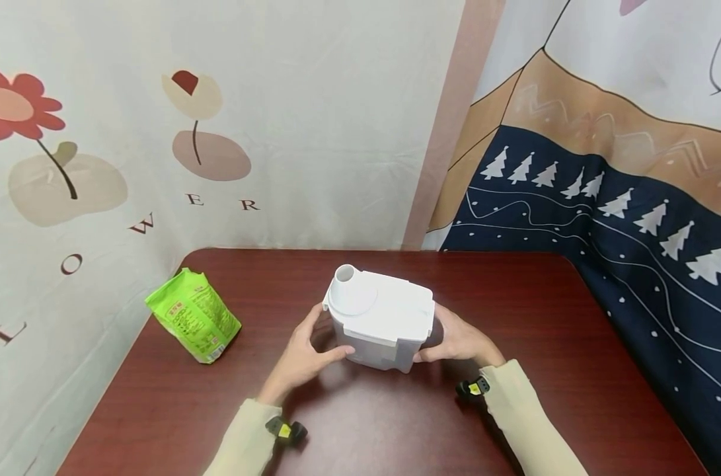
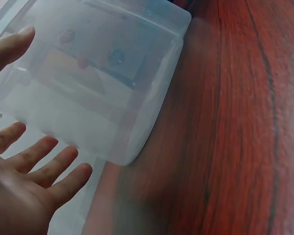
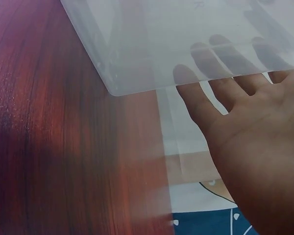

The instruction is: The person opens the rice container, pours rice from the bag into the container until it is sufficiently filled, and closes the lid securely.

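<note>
A plastic storage container [image 1: 390, 311] with a white lid and a translucent body is held mid-table in the head view. Its lid has a round raised spout at the left corner. My left hand [image 1: 303, 357] grips the left end, thumb on the front face and fingers round the side. At the right end my right hand [image 1: 461, 340] holds on, its thumb low at the front corner. Through the translucent wall [image 3: 137, 44] in the right wrist view, the right fingertips show behind it. Whether the base touches the table cannot be told.
A bright green printed bag [image 1: 196, 317] lies at the left of the dark red wooden table [image 1: 544, 304]. Behind the table hangs a pale cloth [image 1: 324, 132] with flower prints; a navy cloth with white trees [image 1: 574, 211] hangs along the right.
</note>
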{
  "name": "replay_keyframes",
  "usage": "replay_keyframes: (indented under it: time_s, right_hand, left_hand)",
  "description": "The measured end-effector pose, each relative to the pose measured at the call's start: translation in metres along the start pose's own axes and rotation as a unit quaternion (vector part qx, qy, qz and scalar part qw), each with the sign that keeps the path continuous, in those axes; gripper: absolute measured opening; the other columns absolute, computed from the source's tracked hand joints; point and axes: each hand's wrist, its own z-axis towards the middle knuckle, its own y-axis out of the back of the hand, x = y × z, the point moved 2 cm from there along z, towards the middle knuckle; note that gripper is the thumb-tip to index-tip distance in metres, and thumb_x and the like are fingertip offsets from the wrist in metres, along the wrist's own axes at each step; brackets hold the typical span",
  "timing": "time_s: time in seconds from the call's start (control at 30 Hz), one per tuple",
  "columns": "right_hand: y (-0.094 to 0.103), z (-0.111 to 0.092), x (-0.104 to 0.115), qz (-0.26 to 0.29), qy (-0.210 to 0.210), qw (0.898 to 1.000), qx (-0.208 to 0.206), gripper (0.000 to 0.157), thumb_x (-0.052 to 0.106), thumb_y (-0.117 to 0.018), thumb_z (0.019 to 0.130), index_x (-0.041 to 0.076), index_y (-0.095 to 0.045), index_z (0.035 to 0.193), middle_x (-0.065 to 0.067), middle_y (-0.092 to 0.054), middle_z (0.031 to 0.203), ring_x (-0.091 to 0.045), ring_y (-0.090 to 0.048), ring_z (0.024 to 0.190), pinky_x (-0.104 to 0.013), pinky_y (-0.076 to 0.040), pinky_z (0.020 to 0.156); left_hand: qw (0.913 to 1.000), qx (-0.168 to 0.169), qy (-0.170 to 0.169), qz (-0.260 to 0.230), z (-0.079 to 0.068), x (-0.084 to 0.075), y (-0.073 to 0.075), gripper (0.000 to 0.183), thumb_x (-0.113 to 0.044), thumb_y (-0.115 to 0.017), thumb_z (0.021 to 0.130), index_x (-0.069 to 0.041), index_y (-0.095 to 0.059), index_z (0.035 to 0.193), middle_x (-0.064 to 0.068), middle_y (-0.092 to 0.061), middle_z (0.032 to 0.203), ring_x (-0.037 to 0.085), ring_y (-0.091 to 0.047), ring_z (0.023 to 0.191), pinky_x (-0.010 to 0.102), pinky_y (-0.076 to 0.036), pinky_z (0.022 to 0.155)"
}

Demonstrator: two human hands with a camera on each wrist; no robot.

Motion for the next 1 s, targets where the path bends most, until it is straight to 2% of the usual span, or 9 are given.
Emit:
replay_keyframes:
  time_s: [0.23,0.47,0.57,0.8,1.0]
  right_hand:
    - [0.0001,0.0019,-0.0004,0.02,0.008,1.0,0.012,0.1,0.032,-0.088,0.067,0.021,-0.039,0.154,-0.006,-0.054,0.148,-0.026,-0.051,0.13,-0.067,-0.032,0.116]
    - [-0.0004,0.004,-0.0021,0.025,0.018,0.999,0.023,0.097,0.029,-0.088,0.067,0.019,-0.04,0.152,-0.005,-0.056,0.144,-0.021,-0.052,0.127,-0.064,-0.035,0.114]
    - [-0.0002,0.0039,-0.0012,0.024,0.017,0.999,0.023,0.098,0.03,-0.088,0.067,0.019,-0.04,0.152,-0.006,-0.055,0.145,-0.022,-0.051,0.129,-0.065,-0.034,0.115]
    - [0.002,0.0021,-0.0002,0.016,0.008,1.0,0.018,0.101,0.034,-0.088,0.067,0.021,-0.038,0.154,-0.007,-0.053,0.149,-0.027,-0.049,0.131,-0.068,-0.032,0.116]
    - [0.0062,-0.001,-0.0003,0.016,0.005,1.0,0.011,0.102,0.032,-0.088,0.072,0.024,-0.034,0.158,-0.005,-0.047,0.155,-0.028,-0.044,0.138,-0.07,-0.028,0.118]
  left_hand:
    - [0.9992,0.021,0.026,-0.023,0.0038,0.0013,-0.0046,0.105,-0.023,-0.093,0.076,-0.026,-0.031,0.161,0.005,-0.059,0.146,0.027,-0.053,0.139,0.055,-0.039,0.119]
    - [0.9985,0.04,0.017,-0.035,0.0079,0.0045,-0.0049,0.095,-0.019,-0.093,0.075,-0.027,-0.041,0.154,-0.001,-0.062,0.141,0.015,-0.053,0.137,0.047,-0.036,0.121]
    - [0.9988,0.036,0.014,-0.031,0.0082,0.0056,-0.0044,0.093,-0.019,-0.093,0.074,-0.026,-0.044,0.153,-0.001,-0.063,0.139,0.012,-0.054,0.134,0.048,-0.037,0.12]
    - [0.9993,0.023,0.009,-0.028,0.0076,0.0067,-0.0065,0.092,-0.019,-0.093,0.075,-0.021,-0.045,0.153,0.004,-0.066,0.137,0.015,-0.058,0.131,0.054,-0.04,0.117]
    - [0.9997,0.003,0.015,-0.019,0.0078,0.0072,-0.0095,0.095,-0.023,-0.095,0.073,-0.029,-0.044,0.153,-0.001,-0.065,0.138,0.018,-0.057,0.132,0.052,-0.041,0.117]
